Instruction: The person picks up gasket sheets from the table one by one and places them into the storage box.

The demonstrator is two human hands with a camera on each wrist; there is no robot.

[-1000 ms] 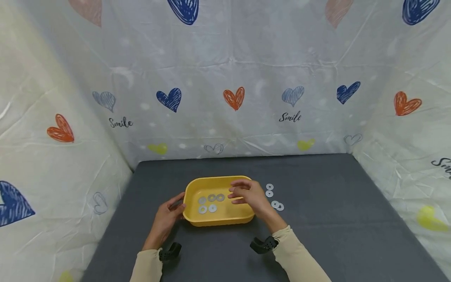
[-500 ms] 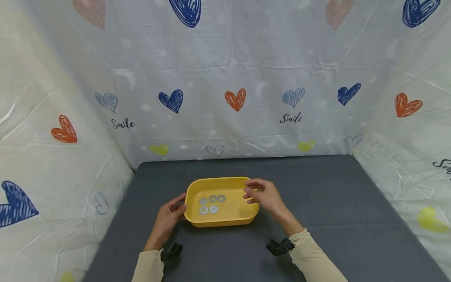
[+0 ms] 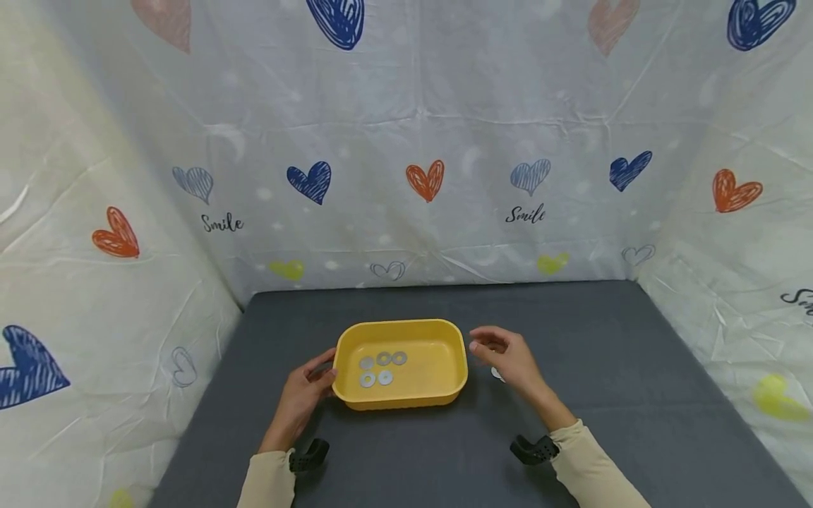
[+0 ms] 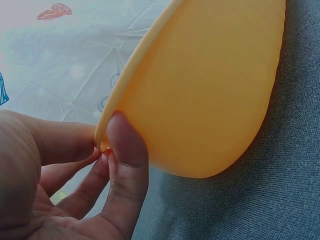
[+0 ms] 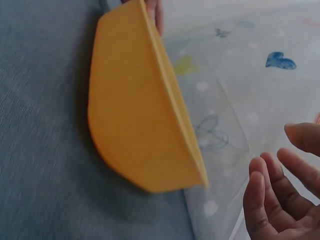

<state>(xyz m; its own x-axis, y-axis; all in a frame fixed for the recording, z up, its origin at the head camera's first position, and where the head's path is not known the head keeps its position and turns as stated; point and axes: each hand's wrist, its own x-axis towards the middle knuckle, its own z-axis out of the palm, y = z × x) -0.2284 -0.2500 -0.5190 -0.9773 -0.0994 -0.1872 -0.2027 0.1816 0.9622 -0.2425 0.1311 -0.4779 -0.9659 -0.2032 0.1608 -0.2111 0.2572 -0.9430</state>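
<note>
A yellow plastic tray (image 3: 428,377) sits on the dark table, with several flat grey washers (image 3: 384,377) lying in its left half. At the tray's left end, my left hand (image 3: 300,398) pinches the rim; in the left wrist view the thumb (image 4: 127,137) presses the outer wall. My right hand (image 3: 513,361) hovers just past the tray's right end, fingers loosely bent and nothing between them. The right wrist view has its thumb and fingers (image 5: 272,200) apart. Beneath that hand a washer (image 3: 497,374) peeks out on the table, largely covered.
Dark grey cloth (image 3: 394,458) covers the table. A pale curtain (image 3: 470,233) printed with hearts stands behind it and along both sides. A black band (image 3: 309,455) is on the left wrist and another (image 3: 533,449) on the right.
My right hand has moved right, from over the tray to beyond its right end, and now covers most of the washers on the table. The left hand stays on the rim.
</note>
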